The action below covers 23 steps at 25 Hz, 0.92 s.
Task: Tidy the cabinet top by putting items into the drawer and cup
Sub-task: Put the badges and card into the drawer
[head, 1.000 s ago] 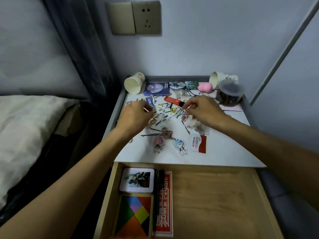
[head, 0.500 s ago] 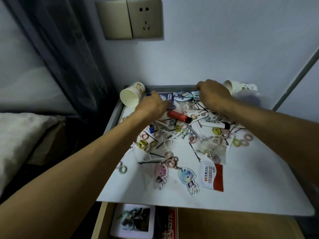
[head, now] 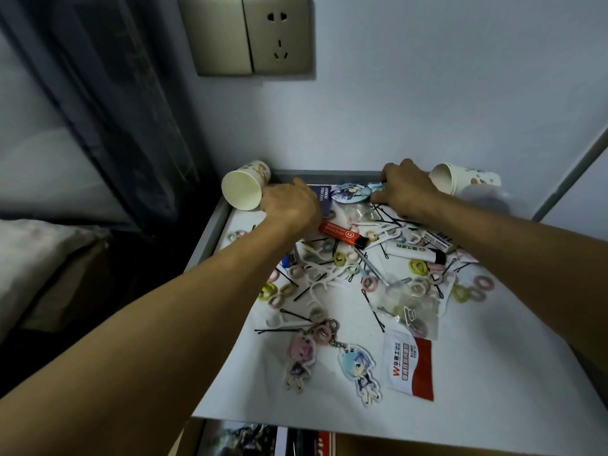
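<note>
The white cabinet top point(head: 477, 373) is strewn with small items. My left hand point(head: 291, 205) lies at the back left with fingers curled over the end of a dark blue card point(head: 324, 200), next to a paper cup point(head: 243, 189) lying on its side. My right hand point(head: 406, 189) is at the back, pinching the edge of a teal round badge point(head: 376, 187); a second round badge point(head: 350, 192) lies between my hands. Another cup point(head: 460, 181) lies on its side at the back right. The wooden drawer point(head: 394, 447) stands open below.
A red lighter point(head: 342, 232), a white lighter point(head: 414, 253), two figure keychains point(head: 360, 370), a red-white sachet point(head: 409, 366), a clear bag point(head: 411, 307), several hair ties, bobby pins and floss picks cover the top. The wall with a socket point(head: 279, 34) rises behind; a dark curtain point(head: 115, 126) hangs to the left.
Both hands left the middle of the pile and reached to the back edge, the left onto the blue card, the right onto the badge. My view moved closer and higher.
</note>
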Each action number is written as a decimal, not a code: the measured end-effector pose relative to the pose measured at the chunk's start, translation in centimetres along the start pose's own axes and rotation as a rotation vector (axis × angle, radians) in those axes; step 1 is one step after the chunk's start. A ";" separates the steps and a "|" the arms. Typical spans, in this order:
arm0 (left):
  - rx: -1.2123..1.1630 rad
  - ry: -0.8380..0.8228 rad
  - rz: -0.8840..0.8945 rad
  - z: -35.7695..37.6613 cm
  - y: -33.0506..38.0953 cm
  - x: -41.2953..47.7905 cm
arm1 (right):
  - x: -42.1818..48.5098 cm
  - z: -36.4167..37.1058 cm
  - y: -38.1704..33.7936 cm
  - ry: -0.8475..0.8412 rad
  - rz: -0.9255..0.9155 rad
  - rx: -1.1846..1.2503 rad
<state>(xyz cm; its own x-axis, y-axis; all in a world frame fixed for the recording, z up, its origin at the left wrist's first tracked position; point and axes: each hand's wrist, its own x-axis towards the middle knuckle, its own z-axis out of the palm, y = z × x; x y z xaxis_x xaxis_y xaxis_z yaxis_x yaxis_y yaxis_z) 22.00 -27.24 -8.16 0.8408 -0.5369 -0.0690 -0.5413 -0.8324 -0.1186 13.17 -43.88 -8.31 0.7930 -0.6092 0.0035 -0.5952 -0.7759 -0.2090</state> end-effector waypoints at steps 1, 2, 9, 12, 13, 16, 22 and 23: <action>0.014 0.003 0.000 0.1 0.1 0.3 | 0.1 -0.2 -0.2 -0.003 0.036 0.032; 0.015 -0.001 -0.006 0.1 0.1 0.4 | 0.2 -0.4 -0.5 -0.011 0.070 0.068; -0.137 -0.059 -0.113 0.2 0.5 2.6 | 1.3 -1.1 -1.3 0.017 0.199 0.178; -0.190 0.038 -0.127 -0.5 0.3 2.5 | 0.9 -1.5 -1.0 0.180 0.229 0.222; -0.242 0.082 -0.116 -0.7 0.3 2.4 | 0.4 -1.8 -1.0 0.236 0.220 0.242; -0.470 0.188 -0.050 -2.1 -0.2 1.4 | -2.3 -2.9 -1.2 0.331 0.172 0.479; -0.612 0.353 0.101 -5.5 -2.4 -2.6 | -10.4 -5.8 -2.7 0.238 0.135 0.906; -0.652 0.391 0.137 -6.5 -3.0 -4.1 | -12.4 -6.7 -3.2 0.208 0.125 1.002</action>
<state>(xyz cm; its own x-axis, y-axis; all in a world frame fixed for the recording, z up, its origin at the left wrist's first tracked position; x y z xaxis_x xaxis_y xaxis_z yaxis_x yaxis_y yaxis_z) 20.14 -23.40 -1.09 0.7686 -0.5492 0.3280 -0.6362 -0.6025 0.4819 4.37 -35.00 -1.16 0.6380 -0.7664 0.0750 -0.2147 -0.2707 -0.9384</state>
